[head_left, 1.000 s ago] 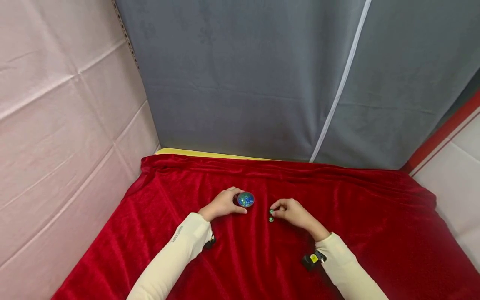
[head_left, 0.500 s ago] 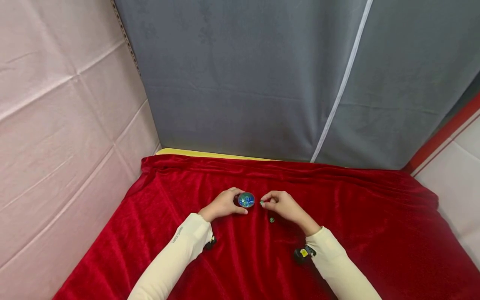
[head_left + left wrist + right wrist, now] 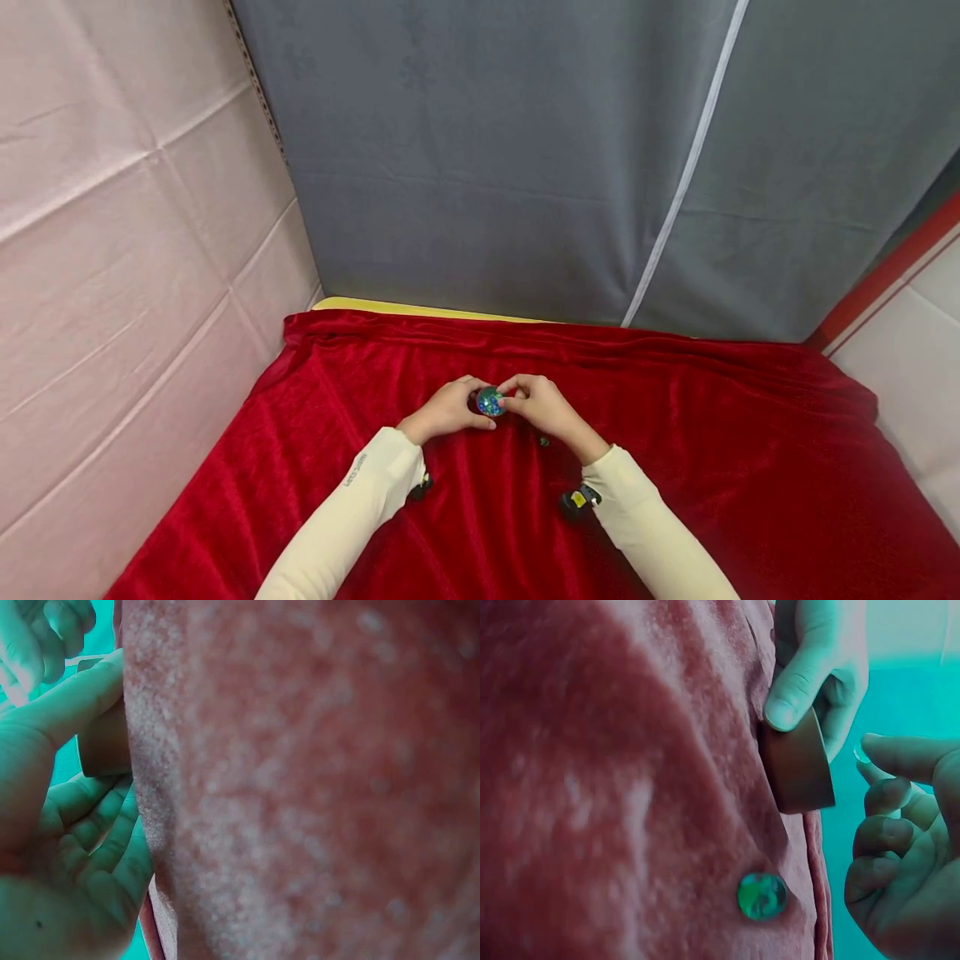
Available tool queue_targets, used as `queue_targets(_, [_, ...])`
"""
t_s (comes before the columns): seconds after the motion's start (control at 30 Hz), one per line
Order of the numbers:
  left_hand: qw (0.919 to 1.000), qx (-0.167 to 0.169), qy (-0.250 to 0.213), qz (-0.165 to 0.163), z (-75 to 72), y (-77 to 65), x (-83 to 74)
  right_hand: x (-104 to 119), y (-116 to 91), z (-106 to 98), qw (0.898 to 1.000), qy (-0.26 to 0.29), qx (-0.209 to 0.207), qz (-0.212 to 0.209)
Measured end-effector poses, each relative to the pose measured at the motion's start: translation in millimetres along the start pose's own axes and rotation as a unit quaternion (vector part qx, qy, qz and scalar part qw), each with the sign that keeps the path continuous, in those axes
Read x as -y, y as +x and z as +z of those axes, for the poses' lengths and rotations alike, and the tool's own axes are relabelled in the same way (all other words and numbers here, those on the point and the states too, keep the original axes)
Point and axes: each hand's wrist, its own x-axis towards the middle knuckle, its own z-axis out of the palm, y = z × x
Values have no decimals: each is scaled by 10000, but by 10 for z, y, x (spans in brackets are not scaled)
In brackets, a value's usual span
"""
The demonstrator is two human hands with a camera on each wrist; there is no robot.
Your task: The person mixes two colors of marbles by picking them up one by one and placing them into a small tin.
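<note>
A small round brown cup stands on the red cloth, with blue and green marbles inside it in the head view. My left hand grips the cup from the left, thumb on the near side and fingers on the far side. Over the cup's right rim, my right hand pinches a clear glass marble between thumb and index finger, the other fingers curled in. Another green marble lies loose on the cloth, just below the right hand in the head view.
Wrinkled red velvet cloth covers the table. Behind it hangs a grey curtain, with a yellow edge showing at the back. A pale pink wall covering stands on the left.
My right hand has lifted a marble off the cloth and carried it left to the cup's rim. The left hand and the cup have stayed in place.
</note>
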Motion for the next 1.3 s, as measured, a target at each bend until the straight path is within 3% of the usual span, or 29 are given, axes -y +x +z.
queue_targets(0.37, [10000,70,-32,52,-3,-5,26,37,73,157,9999,-117,-61,105])
queue_targets(0.73, [9999,110,-40,42,-4,-1,43,19,33,179,9998,-36,-148,113])
queue_targets(1.3, [9999,-52,93,-32,14,3,19,-125,-264,-196,9989,73,-433,150])
